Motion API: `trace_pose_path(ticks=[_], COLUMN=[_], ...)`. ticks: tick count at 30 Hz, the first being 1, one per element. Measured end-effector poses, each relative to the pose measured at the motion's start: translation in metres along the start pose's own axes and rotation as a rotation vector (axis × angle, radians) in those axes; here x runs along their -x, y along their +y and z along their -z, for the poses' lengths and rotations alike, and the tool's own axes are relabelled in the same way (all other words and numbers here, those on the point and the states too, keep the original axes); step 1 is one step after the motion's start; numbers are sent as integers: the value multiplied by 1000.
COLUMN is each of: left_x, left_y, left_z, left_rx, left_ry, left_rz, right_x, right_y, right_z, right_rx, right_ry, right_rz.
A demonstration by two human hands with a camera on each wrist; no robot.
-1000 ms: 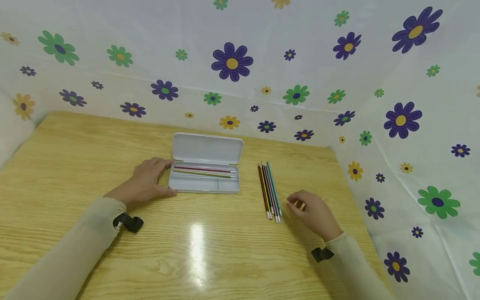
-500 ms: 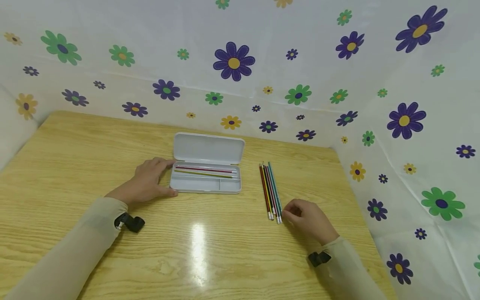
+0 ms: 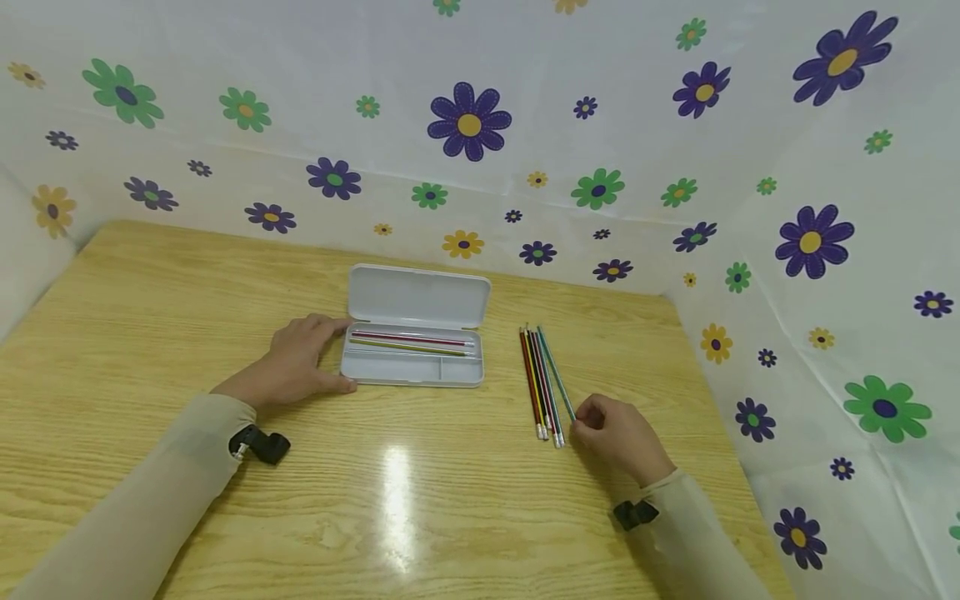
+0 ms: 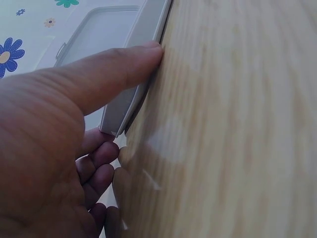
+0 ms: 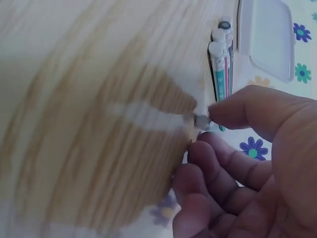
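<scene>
A pale pencil case (image 3: 397, 369) stands on the table with its lid raised; one dark red and one yellow-green pencil (image 3: 408, 346) lie in its rear compartment. My left hand (image 3: 294, 364) holds the case's left end, thumb at the front edge and fingers toward the back, and the left wrist view shows the thumb (image 4: 119, 69) on the front wall. To the right of the case, my right hand (image 3: 618, 435) pinches the eraser end of a teal pencil (image 3: 557, 372) between thumb and fingers. That pencil slants away from a bundle of several pencils (image 3: 538, 387).
The wooden table (image 3: 300, 517) extends around the case and pencils. Flower-printed cloth (image 3: 285, 100) borders its back and right sides. A dark wrist camera (image 3: 258, 444) sits on the left sleeve, and another wrist camera (image 3: 636, 515) on the right one.
My right hand has moved to the pencil bundle and taken hold of the teal pencil, swinging its eraser end rightward from the others. The left hand stays on the case.
</scene>
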State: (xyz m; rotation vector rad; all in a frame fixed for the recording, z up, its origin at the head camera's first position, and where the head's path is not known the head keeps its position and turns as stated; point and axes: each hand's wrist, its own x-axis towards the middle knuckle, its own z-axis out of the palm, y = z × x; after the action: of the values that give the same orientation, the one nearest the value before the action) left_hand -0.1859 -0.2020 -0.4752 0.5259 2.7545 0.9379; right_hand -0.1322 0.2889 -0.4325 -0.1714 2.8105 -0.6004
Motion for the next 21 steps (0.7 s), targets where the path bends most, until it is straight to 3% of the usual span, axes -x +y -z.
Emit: trace_pose_path(ticks=[4,10,21], left_x=[1,2,2], left_y=[1,2,2], left_z=[1,2,0], left_rx=[0,-5,-3], left_ry=[0,1,6], left_rz=[-2,3,3], right_x=[4,9,9], right_y=[0,3,30], right_z=[3,6,10], right_rx=[46,22,10], right_ry=[-15,-18,204], right_rz=[-15,-33,-53])
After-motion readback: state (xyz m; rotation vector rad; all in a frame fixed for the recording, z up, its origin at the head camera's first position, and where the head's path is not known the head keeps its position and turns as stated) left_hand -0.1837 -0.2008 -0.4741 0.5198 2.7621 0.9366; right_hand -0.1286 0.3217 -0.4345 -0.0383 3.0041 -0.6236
